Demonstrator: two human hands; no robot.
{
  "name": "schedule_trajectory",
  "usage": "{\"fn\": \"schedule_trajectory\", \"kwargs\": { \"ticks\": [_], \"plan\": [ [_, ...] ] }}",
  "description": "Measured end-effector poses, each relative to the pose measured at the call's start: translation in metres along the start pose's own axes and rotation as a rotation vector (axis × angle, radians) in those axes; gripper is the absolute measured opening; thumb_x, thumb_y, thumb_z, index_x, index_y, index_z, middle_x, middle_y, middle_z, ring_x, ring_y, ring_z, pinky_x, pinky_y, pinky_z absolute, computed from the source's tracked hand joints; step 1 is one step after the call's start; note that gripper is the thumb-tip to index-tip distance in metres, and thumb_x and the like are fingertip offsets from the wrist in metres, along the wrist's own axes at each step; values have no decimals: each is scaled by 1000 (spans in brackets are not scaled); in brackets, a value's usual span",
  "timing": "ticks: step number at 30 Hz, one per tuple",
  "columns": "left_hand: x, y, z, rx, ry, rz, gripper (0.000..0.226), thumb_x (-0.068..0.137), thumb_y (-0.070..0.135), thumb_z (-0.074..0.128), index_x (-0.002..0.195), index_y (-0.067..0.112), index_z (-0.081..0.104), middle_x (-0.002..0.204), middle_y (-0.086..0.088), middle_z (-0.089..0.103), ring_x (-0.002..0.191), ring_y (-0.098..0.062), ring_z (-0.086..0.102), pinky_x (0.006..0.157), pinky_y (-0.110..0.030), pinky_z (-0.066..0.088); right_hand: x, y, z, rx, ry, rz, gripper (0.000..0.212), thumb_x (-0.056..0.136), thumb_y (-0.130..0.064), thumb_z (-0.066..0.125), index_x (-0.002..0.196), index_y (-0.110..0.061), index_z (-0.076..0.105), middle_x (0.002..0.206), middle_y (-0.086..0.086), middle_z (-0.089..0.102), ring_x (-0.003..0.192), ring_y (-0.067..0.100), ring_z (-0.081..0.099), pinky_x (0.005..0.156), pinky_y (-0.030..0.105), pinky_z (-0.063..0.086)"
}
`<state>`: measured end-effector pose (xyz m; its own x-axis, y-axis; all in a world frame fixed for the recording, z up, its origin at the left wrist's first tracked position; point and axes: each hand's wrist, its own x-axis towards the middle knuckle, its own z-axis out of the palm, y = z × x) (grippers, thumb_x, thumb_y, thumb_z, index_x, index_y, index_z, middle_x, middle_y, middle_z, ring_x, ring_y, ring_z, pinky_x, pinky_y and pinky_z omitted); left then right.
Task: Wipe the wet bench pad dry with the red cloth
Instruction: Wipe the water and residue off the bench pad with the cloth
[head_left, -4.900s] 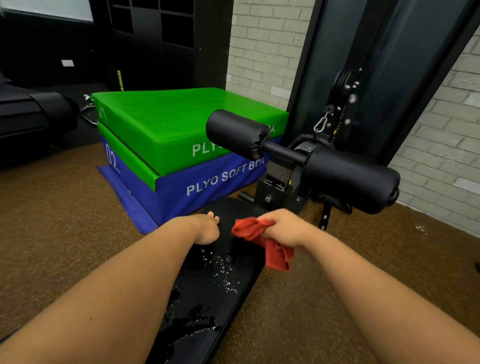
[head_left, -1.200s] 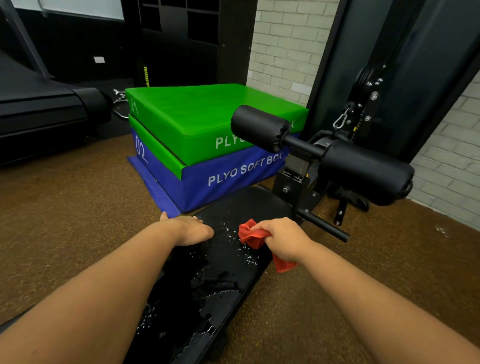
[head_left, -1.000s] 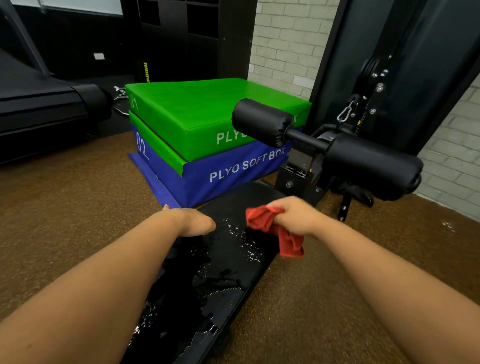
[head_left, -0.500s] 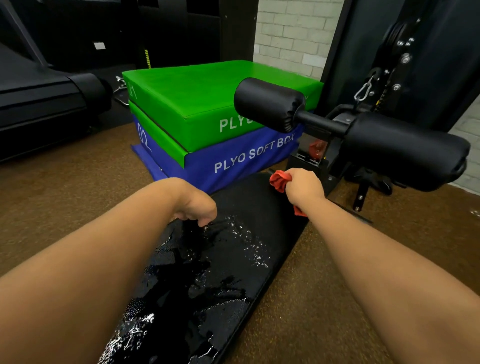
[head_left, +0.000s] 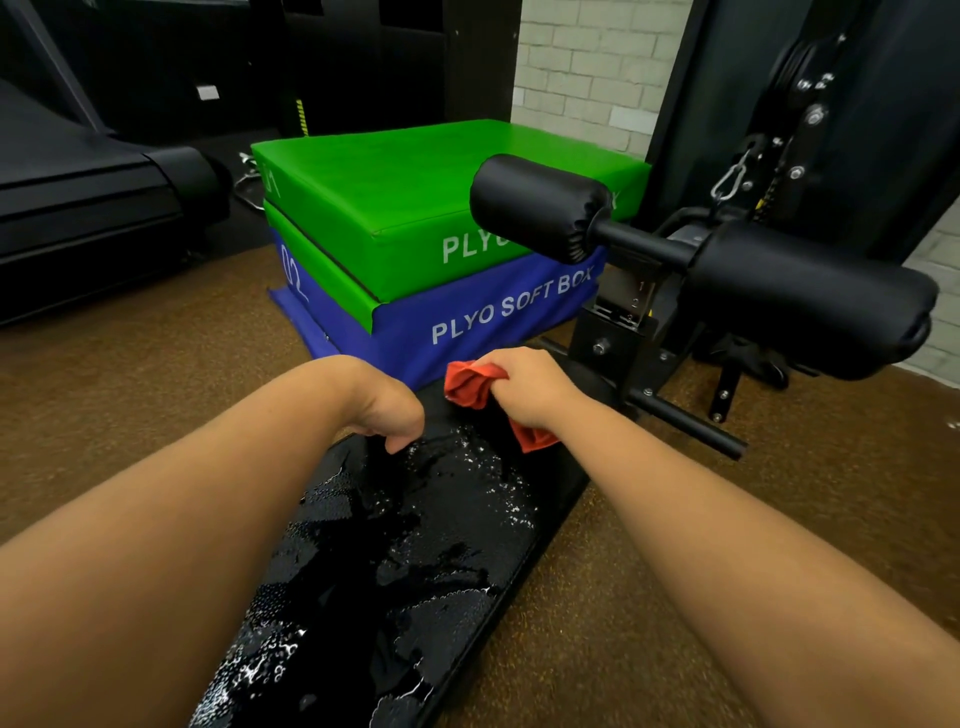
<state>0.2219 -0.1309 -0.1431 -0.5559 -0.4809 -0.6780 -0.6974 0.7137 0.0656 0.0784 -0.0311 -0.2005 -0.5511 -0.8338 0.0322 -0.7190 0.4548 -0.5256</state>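
Right hand: the right hand grips the crumpled red cloth at the far end of the pad.
Left hand: the left hand is curled with nothing in it, at the pad's left edge.
Pad: the long black wet bench pad runs lengthwise from the hands back toward the person; beaded water lies nearer than the cloth.
Nearer hand: the right.

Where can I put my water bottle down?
The brown floor right of the wet bench pad is bare, and so is the floor left of it, before the blue plyo box. The pad's far end is crowded: both hands, red cloth, machine frame.
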Motion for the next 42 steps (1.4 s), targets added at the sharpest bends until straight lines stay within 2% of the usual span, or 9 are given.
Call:
{"fn": "schedule_trajectory", "kwargs": {
  "ticks": [3, 6, 10, 16, 20, 27, 32, 38, 42],
  "plan": [
    [-4, -2, 3, 38, -14, 2, 36, 81, 4, 51, 116, 4, 58, 127, -18, 52, 112, -32, 51, 107, -36, 39, 1, -1, -2, 140, -113, 8, 28, 82, -3, 53, 98, -14, 73, 92, 5, 71, 84, 19, 62, 78, 31, 47],
    [-5, -3, 5, 66, 1, 20, 41, 85, 2, 48, 125, -2, 55, 131, -19, 51, 122, -35, 48, 108, -36, 38, 7, -1, -12, 258, -105, 89, 18, 85, -6, 55, 91, -6, 72, 78, 8, 66, 72, 19, 57, 69, 31, 47],
    [-5, -3, 6, 121, 25, 41, 42, 88, 3, 46, 130, 0, 51, 139, -18, 45, 128, -34, 44, 106, -34, 36, 12, 0, -17, 82, 113, 125, 32, 79, -3, 47, 94, -15, 72, 96, 10, 72, 91, 28, 63, 79, 35, 50],
    [-1, -5, 5, 178, 37, 51, 44, 92, 5, 45, 135, 2, 48, 142, -17, 43, 130, -32, 41, 108, -33, 33, 8, -11, 11, -48, 15, 39, 46, 78, -4, 47, 110, -28, 67, 115, 5, 69, 109, 28, 59, 89, 33, 48],
    [1, -9, 6, 233, 23, 63, 46, 90, 5, 46, 135, 4, 49, 140, -16, 44, 128, -32, 44, 107, -33, 35, -5, -11, 10, -62, -70, -59, 47, 78, -5, 48, 114, -30, 66, 115, 4, 69, 109, 25, 59, 89, 32, 46],
    [2, -14, 11, 310, 6, 71, 56, 86, 2, 46, 142, 7, 41, 147, -17, 39, 133, -33, 40, 96, -31, 36, -40, -13, 2, -125, -192, -139, 51, 78, -2, 49, 115, -32, 65, 109, 1, 70, 98, 19, 61, 73, 22, 38],
    [-1, -12, 14, 352, 11, 67, 57, 88, 1, 45, 145, 7, 38, 151, -16, 34, 137, -31, 36, 110, -35, 32, -64, -13, -5, -59, -255, -129, 49, 81, 0, 48, 113, -32, 66, 93, -9, 63, 65, -2, 50, 61, 13, 38],
    [-1, -9, 12, 420, -1, 79, 55, 90, 1, 46, 144, 5, 38, 146, -18, 39, 129, -32, 43, 101, -33, 38, -77, -11, -3, 53, -266, -109, 46, 82, -2, 49, 110, -33, 68, 111, -9, 69, 100, 6, 60, 86, 16, 43],
    [-4, -7, 13, 405, 1, 78, 55, 90, 0, 44, 144, 4, 38, 147, -18, 38, 117, -26, 44, 93, -30, 35, -73, -10, -9, 179, -233, -46, 37, 84, -7, 53, 104, -32, 70, 100, -7, 72, 91, 8, 65, 82, 21, 49]
  ]
}}
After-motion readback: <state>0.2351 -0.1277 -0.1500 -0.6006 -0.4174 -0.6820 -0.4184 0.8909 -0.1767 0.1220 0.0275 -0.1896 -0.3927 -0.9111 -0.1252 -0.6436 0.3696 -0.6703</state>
